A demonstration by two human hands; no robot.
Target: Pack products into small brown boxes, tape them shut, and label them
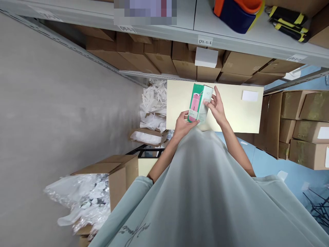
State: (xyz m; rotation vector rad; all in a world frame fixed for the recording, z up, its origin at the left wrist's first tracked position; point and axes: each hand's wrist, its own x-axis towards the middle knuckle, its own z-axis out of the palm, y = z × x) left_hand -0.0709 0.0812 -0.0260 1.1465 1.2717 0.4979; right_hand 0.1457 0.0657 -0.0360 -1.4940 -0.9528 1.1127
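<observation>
I hold a small green and white product box (199,103) with a pink bottle printed on its front, above a pale yellow tabletop (231,113). My left hand (183,124) grips its lower end from the left. My right hand (217,106) holds its right side with the fingers spread along the white face. The box stands tilted, its top end pointing away from me.
A white card (250,95) lies on the tabletop. Brown cartons (180,58) fill the grey shelf behind, with a small white box (206,57) among them. Open cartons with plastic bags (87,197) stand at the left. More cartons (303,127) are stacked at the right.
</observation>
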